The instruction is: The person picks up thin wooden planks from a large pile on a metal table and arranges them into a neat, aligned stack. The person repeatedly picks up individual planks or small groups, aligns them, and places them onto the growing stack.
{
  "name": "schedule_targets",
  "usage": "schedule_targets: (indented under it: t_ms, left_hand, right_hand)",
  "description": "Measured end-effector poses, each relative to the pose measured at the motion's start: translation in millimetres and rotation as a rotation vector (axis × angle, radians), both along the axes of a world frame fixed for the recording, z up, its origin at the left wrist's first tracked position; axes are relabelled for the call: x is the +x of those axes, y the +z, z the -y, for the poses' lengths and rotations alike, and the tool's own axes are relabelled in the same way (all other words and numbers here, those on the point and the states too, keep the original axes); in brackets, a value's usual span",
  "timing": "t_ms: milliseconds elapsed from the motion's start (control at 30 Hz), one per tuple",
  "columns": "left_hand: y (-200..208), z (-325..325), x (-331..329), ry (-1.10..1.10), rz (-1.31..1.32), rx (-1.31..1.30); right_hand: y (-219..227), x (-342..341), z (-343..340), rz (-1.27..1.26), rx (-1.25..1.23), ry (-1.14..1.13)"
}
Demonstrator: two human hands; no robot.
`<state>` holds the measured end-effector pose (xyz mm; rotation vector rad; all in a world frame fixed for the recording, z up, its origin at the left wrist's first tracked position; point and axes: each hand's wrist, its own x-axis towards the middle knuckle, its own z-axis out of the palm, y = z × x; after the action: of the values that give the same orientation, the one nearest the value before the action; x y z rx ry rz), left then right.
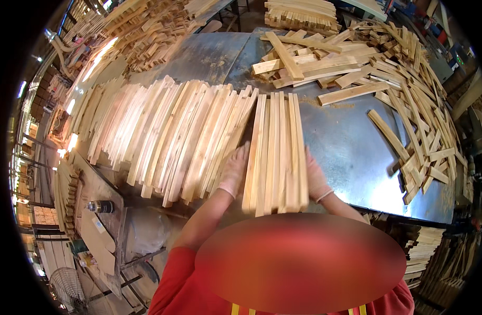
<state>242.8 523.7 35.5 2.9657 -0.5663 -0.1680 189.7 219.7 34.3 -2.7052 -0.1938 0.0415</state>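
A bundle of long wooden strips (275,152) stands side by side in front of me, held between my two gloved hands. My left hand (234,170) presses on the bundle's left side, and my right hand (315,176) presses on its right side. Some fingers of both hands are hidden against the wood. Just left of the bundle, a long row of similar wooden strips (167,131) leans together on the table, with a narrow dark gap between the row and my left hand.
A metal tabletop (346,142) lies under the wood. Loose strips (325,60) are heaped at its far side, and more (416,131) spill along the right. Stacked wood (302,16) stands beyond. At lower left are a dark can (100,206) and a wire fan guard (68,286).
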Motion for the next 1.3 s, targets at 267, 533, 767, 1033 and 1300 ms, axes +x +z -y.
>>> schedule_targets:
  t_ms: [267,533,767,1033,1300]
  left_hand:
    - [38,-25,-12,-0.144,-0.042,0.359]
    - [79,-133,27,0.17,0.062,0.443]
    - [67,-161,40,0.304,-0.037,0.538]
    - [45,-23,0,0.308,0.188,0.344]
    - [19,22,28,0.512,-0.118,0.002]
  right_hand:
    - [-4,-16,-20,-0.332,0.102,-0.014]
    - [-9,1,-51,-0.569,1.219,-0.269]
    - [-2,67,-39,-0.535,0.859,-0.037]
    - [21,304,-59,0.084,0.076,0.199]
    - [84,306,-36,-0.346,0.881,0.264]
